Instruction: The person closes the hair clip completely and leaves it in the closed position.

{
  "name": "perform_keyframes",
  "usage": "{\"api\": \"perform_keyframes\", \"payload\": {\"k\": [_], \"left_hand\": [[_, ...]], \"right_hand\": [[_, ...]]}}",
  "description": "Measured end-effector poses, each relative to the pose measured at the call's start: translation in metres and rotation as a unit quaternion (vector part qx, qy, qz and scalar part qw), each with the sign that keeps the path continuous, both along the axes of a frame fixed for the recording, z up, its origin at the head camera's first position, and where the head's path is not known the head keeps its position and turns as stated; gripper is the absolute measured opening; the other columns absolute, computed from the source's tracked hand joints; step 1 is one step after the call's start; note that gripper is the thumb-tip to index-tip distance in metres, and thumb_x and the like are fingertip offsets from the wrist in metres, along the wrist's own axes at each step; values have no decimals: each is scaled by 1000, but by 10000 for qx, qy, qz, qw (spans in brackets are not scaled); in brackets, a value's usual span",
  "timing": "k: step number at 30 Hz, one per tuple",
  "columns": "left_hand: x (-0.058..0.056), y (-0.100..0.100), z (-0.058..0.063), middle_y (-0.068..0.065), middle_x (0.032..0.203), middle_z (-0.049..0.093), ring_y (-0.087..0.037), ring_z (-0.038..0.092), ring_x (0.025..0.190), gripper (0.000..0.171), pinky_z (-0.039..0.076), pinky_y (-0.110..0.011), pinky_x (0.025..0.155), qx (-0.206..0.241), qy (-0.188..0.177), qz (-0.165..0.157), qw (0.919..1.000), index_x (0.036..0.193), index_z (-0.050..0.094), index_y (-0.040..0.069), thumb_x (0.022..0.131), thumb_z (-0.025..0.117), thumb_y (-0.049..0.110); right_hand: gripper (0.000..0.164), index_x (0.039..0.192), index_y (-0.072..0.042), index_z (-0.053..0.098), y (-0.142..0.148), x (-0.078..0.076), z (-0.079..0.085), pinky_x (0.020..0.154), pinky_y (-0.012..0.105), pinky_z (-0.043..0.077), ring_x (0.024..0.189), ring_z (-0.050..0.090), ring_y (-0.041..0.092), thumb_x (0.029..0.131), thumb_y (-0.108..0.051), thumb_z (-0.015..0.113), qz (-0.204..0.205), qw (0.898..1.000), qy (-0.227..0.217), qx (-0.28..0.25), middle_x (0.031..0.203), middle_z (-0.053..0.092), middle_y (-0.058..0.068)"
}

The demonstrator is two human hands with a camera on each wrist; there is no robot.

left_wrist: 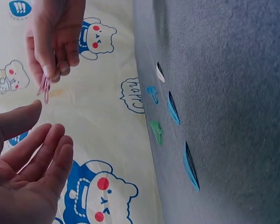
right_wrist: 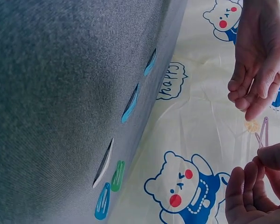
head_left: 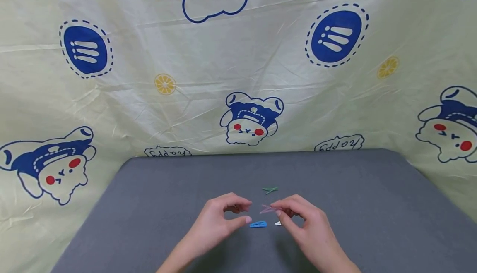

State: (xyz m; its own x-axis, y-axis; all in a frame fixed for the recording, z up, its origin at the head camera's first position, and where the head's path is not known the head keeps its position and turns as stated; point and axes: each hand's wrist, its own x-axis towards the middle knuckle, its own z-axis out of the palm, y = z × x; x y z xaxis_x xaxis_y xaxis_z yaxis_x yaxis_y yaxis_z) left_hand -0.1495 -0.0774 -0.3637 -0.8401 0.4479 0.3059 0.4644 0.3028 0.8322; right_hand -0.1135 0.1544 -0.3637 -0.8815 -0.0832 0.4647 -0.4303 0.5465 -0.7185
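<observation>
Between the thumb and fingertips of my right hand (head_left: pixel 305 225) is a pink snap hair clip (head_left: pixel 269 209), pinched at one end, its arms spread apart and pointing toward the left hand. My left hand (head_left: pixel 225 219) faces it with thumb and fingers apart and nothing between them. In the right wrist view the pink clip (right_wrist: pixel 265 132) stands just off the left fingertips. Below the hands a blue snap clip (head_left: pixel 258 224) lies on the table, near a white clip (head_left: pixel 278 223) partly hidden by the right hand. A green clip (head_left: pixel 270 190) rests farther back, sprung open.
The wrist views show more blue clips on the grey table (head_left: pixel 335 182), including one blue clip (left_wrist: pixel 192 166) apart from the others and another blue clip (right_wrist: pixel 102 201) beside the green one. A cream cloth (head_left: pixel 261 66) with cartoon prints hangs behind the table.
</observation>
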Motion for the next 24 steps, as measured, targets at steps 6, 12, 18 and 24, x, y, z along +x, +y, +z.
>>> {"api": "perform_keyframes", "payload": {"k": [6,12,18,24], "left_hand": [[9,10,-4,13,98,64,-7,60,93,34,52,-31,83,2,896,110,9959,113,72,16,80,83,16],[16,15,-6,14,100,63,-9,62,96,37,51,-27,82,89,1102,139,9938,116,71,16,82,82,24],[16,17,-7,12,100,67,-7,61,93,23,52,-26,79,354,1328,101,9905,107,75,16,85,78,20],[18,19,-6,10,94,69,-10,63,88,12,53,-28,75,854,1206,194,9888,99,78,17,87,76,17]], "right_hand": [[31,100,-30,73,-1,4,0,66,23,51,78,58,3,87,-2,74,138,9987,471,153,92,62,-17],[33,103,-29,72,-4,9,-3,65,22,49,78,56,1,85,-1,75,393,9947,886,336,96,61,-19],[36,107,-29,72,-5,11,-4,66,20,48,78,57,2,86,0,74,565,9932,987,267,98,63,-17],[34,112,-26,72,-3,11,-7,68,23,51,82,59,6,88,-1,71,842,9927,860,-43,100,65,-11]]}}
